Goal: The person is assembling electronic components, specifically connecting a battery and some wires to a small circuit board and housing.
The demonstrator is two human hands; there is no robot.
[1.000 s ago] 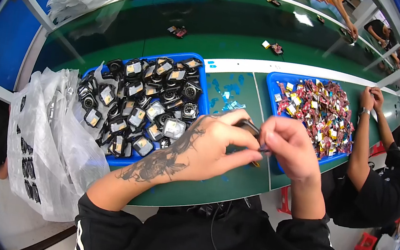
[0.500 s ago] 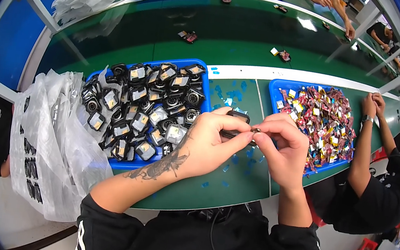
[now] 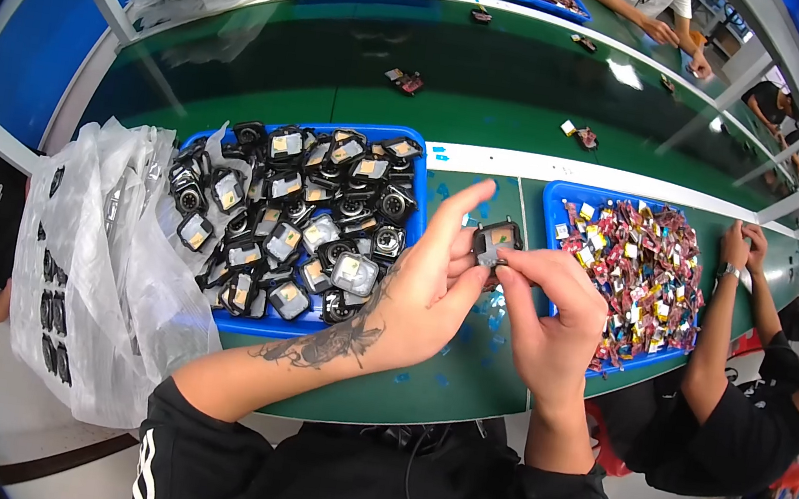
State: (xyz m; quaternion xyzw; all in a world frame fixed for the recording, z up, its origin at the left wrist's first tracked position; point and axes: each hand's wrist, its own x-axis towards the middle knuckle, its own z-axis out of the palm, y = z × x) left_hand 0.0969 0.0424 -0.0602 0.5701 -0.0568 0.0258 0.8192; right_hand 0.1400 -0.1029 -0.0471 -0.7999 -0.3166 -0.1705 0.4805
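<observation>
A small black square watch case point(image 3: 499, 236) with a pale inner face is up between my hands, above the green bench. My left hand point(image 3: 413, 297) holds it, with fingers curled behind it, the thumb by its lower edge and the index finger stretched up and away. The thumb and forefinger of my right hand point(image 3: 557, 321) are pinched at the case's lower right edge; whether a small piece is between them cannot be made out. On the left, a blue tray point(image 3: 420, 197) is heaped with similar watch cases point(image 3: 302, 227).
At right, a second blue tray point(image 3: 554, 209) holds a heap of small red, yellow and white flex-circuit parts point(image 3: 634, 270). Plastic-wrapped stacks point(image 3: 104, 271) stand far left. Blue scraps dot the bench point(image 3: 441, 396). Loose parts point(image 3: 405, 81) lie on the green belt point(image 3: 344, 56). Co-workers sit right and opposite.
The watch case has turned so its pale inner face shows. My left index finger has lifted off it, and my right fingers have moved to its lower edge. The whole view has shifted slightly.
</observation>
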